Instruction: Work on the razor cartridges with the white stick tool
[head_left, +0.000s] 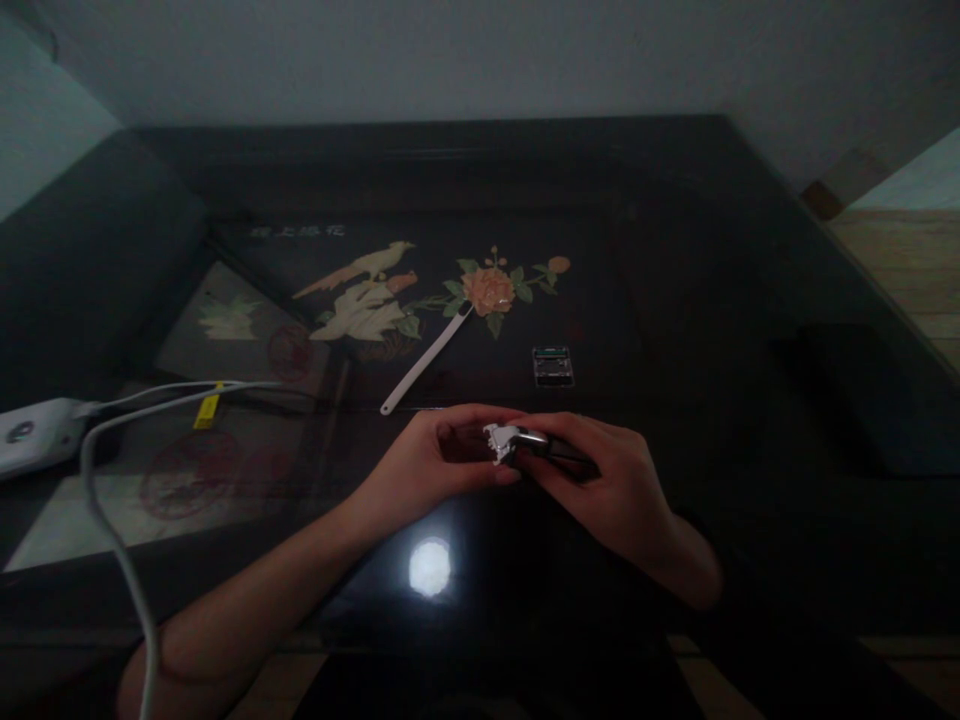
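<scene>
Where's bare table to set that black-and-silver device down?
Free: the dark glossy table right of the small clear part, and the strip in front of the hands around the light glare. Crowded: left side, with the white cables and white box; the white stick lies just beyond the left hand.

dark table (750, 300) | white stick (424, 361) | small clear pc (553, 366) | wht cable (120, 420)

Both hands, left hand (431, 460) and right hand (600, 480), meet, fingers curled.
</scene>
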